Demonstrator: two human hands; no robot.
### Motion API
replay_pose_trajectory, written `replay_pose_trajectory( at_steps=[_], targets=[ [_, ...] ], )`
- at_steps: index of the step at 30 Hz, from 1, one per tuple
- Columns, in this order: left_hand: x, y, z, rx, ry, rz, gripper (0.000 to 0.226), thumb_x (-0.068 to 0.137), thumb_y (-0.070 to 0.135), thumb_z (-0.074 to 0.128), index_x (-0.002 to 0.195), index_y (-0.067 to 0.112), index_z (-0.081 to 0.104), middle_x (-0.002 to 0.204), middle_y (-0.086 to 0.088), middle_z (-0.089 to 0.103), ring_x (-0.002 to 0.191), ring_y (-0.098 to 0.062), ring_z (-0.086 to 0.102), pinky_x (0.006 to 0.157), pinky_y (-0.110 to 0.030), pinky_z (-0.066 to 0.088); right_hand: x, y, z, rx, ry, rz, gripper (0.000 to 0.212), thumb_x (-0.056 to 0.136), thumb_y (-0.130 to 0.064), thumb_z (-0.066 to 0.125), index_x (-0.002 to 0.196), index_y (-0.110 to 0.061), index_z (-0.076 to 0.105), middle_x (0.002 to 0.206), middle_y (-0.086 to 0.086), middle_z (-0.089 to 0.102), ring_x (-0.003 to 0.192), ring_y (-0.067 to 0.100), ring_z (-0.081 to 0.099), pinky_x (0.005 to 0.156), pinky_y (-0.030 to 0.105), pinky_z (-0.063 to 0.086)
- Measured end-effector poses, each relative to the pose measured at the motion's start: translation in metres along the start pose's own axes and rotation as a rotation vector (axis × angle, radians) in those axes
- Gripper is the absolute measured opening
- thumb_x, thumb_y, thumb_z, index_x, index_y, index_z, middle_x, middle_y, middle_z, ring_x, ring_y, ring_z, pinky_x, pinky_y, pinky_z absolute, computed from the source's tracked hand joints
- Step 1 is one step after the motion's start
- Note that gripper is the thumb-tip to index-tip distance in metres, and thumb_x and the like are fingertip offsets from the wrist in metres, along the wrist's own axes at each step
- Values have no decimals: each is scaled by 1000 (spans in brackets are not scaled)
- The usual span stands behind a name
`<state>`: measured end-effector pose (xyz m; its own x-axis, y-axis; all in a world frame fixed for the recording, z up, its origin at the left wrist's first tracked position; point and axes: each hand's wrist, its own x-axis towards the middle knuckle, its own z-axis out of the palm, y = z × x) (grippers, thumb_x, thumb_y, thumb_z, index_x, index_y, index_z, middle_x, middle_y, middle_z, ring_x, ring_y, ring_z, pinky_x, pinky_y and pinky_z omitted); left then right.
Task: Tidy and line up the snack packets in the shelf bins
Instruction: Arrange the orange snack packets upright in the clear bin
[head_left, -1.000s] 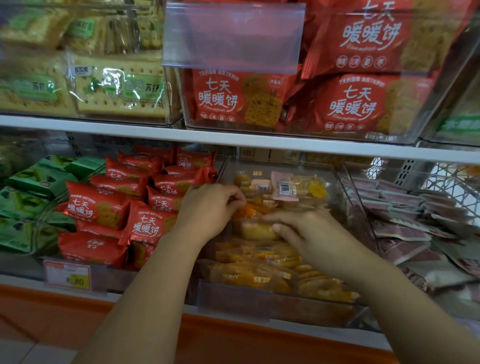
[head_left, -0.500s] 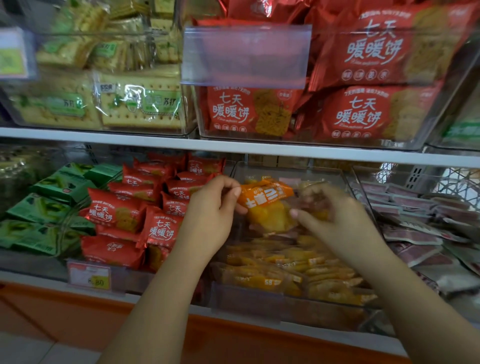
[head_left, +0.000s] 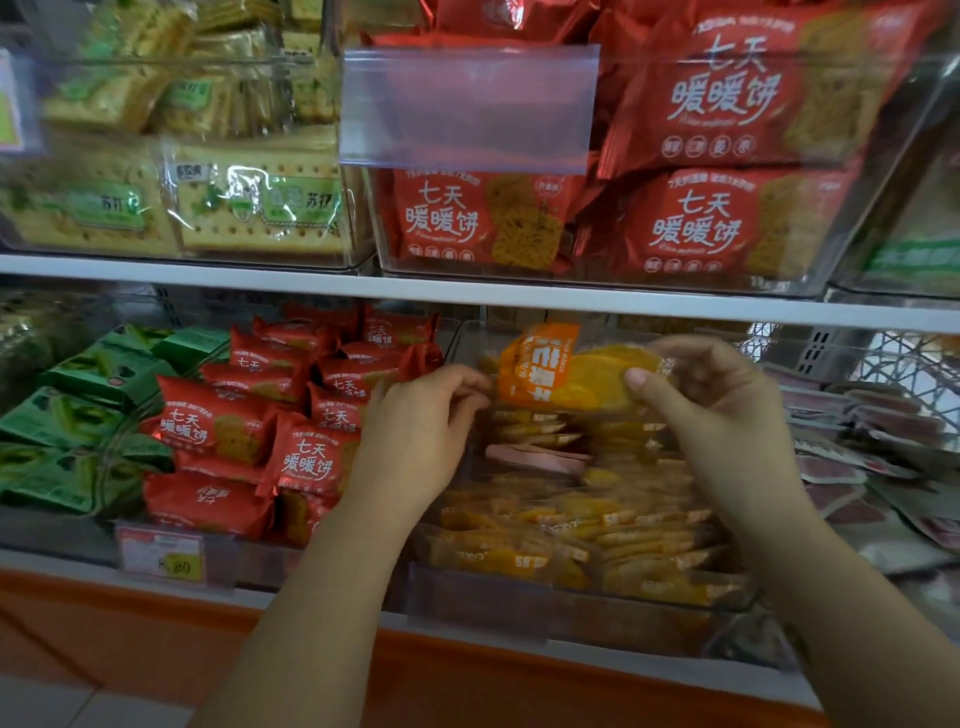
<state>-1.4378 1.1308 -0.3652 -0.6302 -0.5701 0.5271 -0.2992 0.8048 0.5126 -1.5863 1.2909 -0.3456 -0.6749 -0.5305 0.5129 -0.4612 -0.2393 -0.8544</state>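
1. Holding one orange packet (head_left: 566, 374) up between them, both hands keep it clear of the pile, probably so it can be turned the right way before it goes back.
2. Right hand (head_left: 727, 415): the thumb presses the packet's front and the fingers curl behind it, which makes a firm grip that takes the weight.
3. Left hand (head_left: 421, 431): its curled fingertips appear to pinch the packet's near edge and steady the end with the orange band.
4. Directly below both hands is the clear bin (head_left: 519, 608), where the yellow packets (head_left: 571, 540) lie in loose, overlapping rows. A stray pink packet (head_left: 535, 457) lies among them, just under the held one.
5. Red packets (head_left: 218, 426) are heaped outward of the left hand, and pale pinkish packets (head_left: 857, 431) lie outward of the right hand.
6. A second ago both hands were down in the pile, picking through it.
7. Half a second ago the packet was already lifted, with the band running slantwise across its top. Now it is higher and rotated, so the band stands upright on the left hand's side.
8. My guess is that tidying this bin has only just begun.
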Motion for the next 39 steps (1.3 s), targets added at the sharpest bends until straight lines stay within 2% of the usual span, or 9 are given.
replay_pose_trajectory(
  at_steps=[2, 6, 10, 17, 21, 27, 32, 35, 39],
  targets=[
    [3, -8, -2, 84, -59, -5, 14, 88, 21, 63, 100, 27, 69, 94, 12, 71, 92, -11, 65, 97, -47, 44, 1, -2, -5, -188, -71, -84, 22, 81, -17, 70, 89, -35, 61, 71, -25, 62, 66, -3, 54, 62, 13, 42],
    [10, 0, 1, 332, -268, 14, 16, 92, 35, 55, 104, 39, 66, 107, 15, 68, 109, -10, 57, 115, -52, 10, -1, -6, -4, -445, -160, -225, 28, 85, -14, 66, 95, -38, 55, 88, -19, 63, 71, 2, 57, 61, 14, 43],
    [18, 12, 15, 409, -418, 58, 17, 92, 38, 56, 104, 40, 66, 107, 16, 67, 112, -9, 55, 114, -51, -7, -2, -9, -5, -520, -159, -286, 25, 85, -11, 65, 100, -30, 57, 86, -26, 56, 71, -13, 55, 62, 3, 37],
    [41, 10, 34, 516, -508, 91, 14, 92, 33, 53, 94, 37, 66, 107, 12, 65, 108, -14, 55, 113, -46, 17, -2, -15, -14, -469, -149, -245, 31, 86, -12, 64, 95, -40, 55, 78, -29, 59, 77, -9, 55, 61, 7, 41],
    [74, -2, 32, 511, -526, 172, 14, 87, 39, 61, 97, 33, 67, 113, 8, 62, 107, -16, 57, 86, -31, 38, 3, -14, -17, -467, -196, -227, 32, 85, -14, 64, 90, -44, 53, 86, -37, 58, 74, -5, 56, 59, 10, 42],
    [97, -20, 34, 322, -585, 168, 8, 82, 36, 69, 88, 32, 72, 94, 14, 69, 90, -5, 62, 69, -23, 38, 22, 4, 5, -672, -401, -235, 32, 81, -16, 70, 99, -39, 58, 91, -34, 54, 83, -16, 50, 72, 1, 35],
    [88, -27, 35, 256, -503, 217, 9, 85, 32, 67, 92, 32, 72, 97, 15, 66, 88, -1, 54, 74, -22, 34, 29, 18, 48, -873, -794, -124, 12, 87, -29, 64, 99, -27, 64, 95, -11, 68, 89, 4, 60, 83, 29, 49],
    [79, -25, 37, 192, -505, 203, 7, 87, 29, 66, 92, 30, 71, 92, 16, 61, 86, -1, 52, 74, -20, 36, 27, 21, 53, -948, -1070, -95, 28, 97, -33, 46, 109, -17, 66, 110, -1, 64, 95, 4, 52, 86, 15, 40],
    [67, -26, 33, 55, -461, 172, 11, 86, 26, 66, 79, 34, 65, 79, 20, 55, 78, 1, 54, 67, -15, 37, 24, 9, 37, -827, -953, -72, 30, 96, -36, 45, 111, -21, 66, 112, -7, 62, 100, 5, 54, 92, 26, 42]
  ],
)
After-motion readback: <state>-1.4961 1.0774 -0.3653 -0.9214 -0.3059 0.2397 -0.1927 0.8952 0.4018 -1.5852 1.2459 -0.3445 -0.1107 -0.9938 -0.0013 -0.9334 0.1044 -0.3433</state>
